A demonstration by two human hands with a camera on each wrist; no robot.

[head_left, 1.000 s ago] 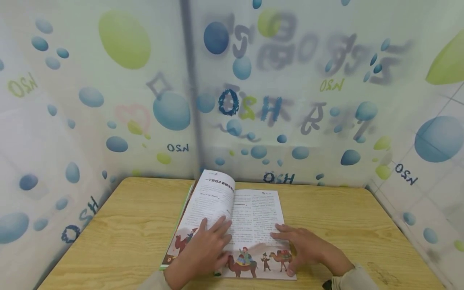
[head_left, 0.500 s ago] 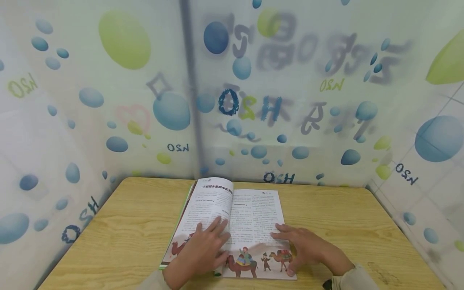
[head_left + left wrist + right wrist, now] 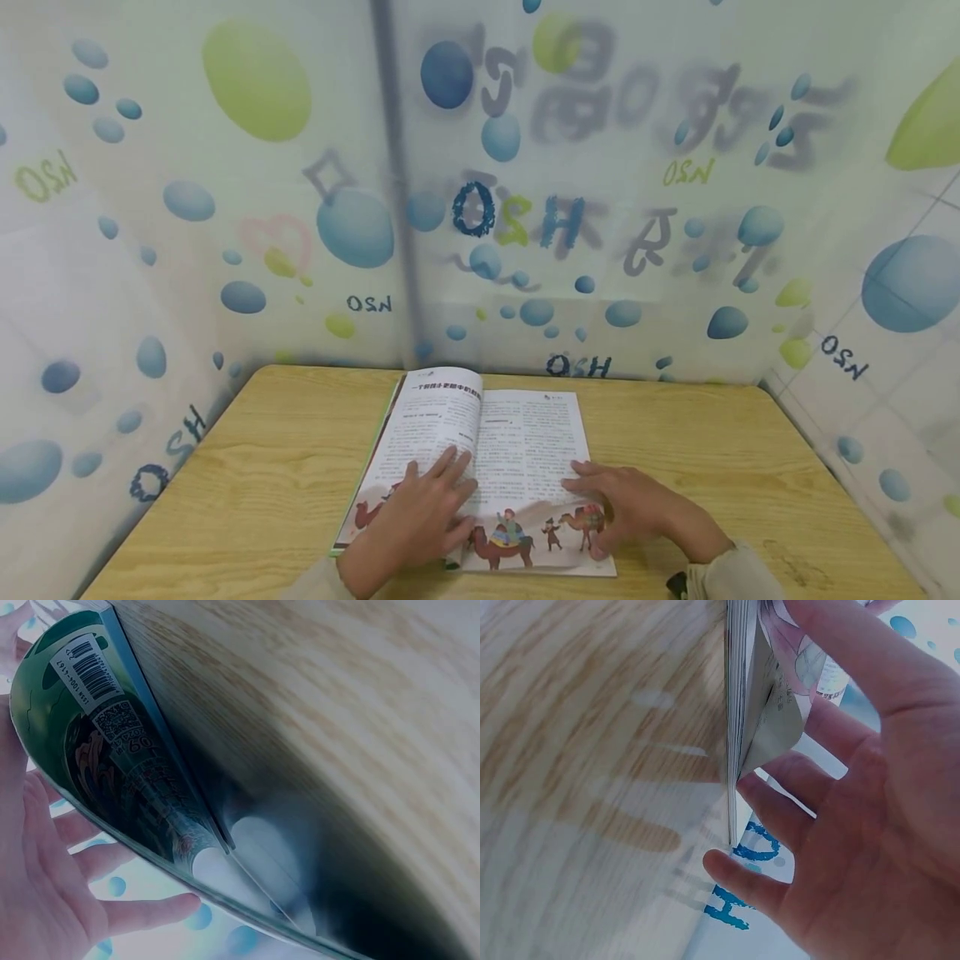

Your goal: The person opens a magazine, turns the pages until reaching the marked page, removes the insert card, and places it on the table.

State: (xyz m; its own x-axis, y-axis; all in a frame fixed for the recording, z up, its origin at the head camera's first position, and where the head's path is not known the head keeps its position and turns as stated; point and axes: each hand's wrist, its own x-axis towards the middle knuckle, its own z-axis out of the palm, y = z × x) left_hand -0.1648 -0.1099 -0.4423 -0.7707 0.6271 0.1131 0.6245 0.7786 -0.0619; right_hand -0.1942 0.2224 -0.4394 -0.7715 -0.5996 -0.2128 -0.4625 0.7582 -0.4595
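Observation:
An open magazine [image 3: 525, 467] lies on the table, with printed text above drawings of camels and riders. Its left page [image 3: 442, 417] bulges up near the spine. My left hand [image 3: 416, 517] rests on the lower part of that page, fingers spread toward the fold. In the left wrist view, a back cover [image 3: 97, 682] with a barcode curves up beside the straight fingers. At the right edge of the right page, my right hand [image 3: 637, 508] touches the paper, its thumb near the lower corner. A page corner [image 3: 772, 735] bends outward beside those fingers in the right wrist view.
The wooden table [image 3: 720, 433] extends on both sides of the magazine. Behind and beside it stand pale panels [image 3: 300, 208] printed with blue and green bubbles and mirrored H2O lettering.
The left page's curled top has settled lower and flatter since a second ago. My right thumb has shifted slightly up from the lower corner. The left hand stays nearly where it was.

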